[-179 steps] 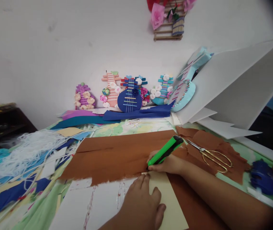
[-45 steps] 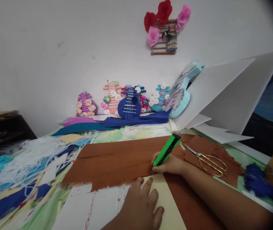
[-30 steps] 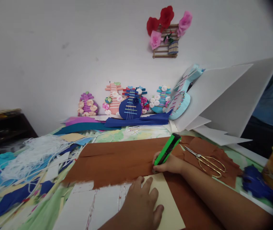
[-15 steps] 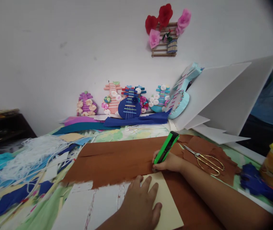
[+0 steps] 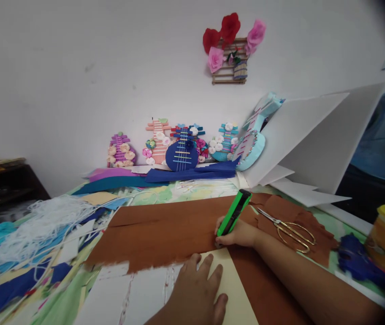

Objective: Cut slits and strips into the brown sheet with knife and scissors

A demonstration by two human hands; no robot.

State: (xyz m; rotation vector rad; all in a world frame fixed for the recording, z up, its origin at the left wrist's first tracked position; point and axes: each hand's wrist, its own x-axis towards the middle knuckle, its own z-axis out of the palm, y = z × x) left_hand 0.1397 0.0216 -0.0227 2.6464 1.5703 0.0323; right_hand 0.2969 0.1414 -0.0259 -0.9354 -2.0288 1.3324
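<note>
My right hand (image 5: 238, 232) gripped green tool (image 5: 235, 211), tilted over brown sheet (image 5: 158, 230) by far edge of cream card (image 5: 238, 298), left hand (image 5: 197, 293) lay fingers spread on card, scissors (image 5: 289, 229) sat on brown scrap (image 5: 305, 214) near right edge of table (image 5: 343, 221)

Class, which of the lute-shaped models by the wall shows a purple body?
The leftmost lute-shaped model, trimmed with peach flowers; none of the others shows a purple body.
</note>
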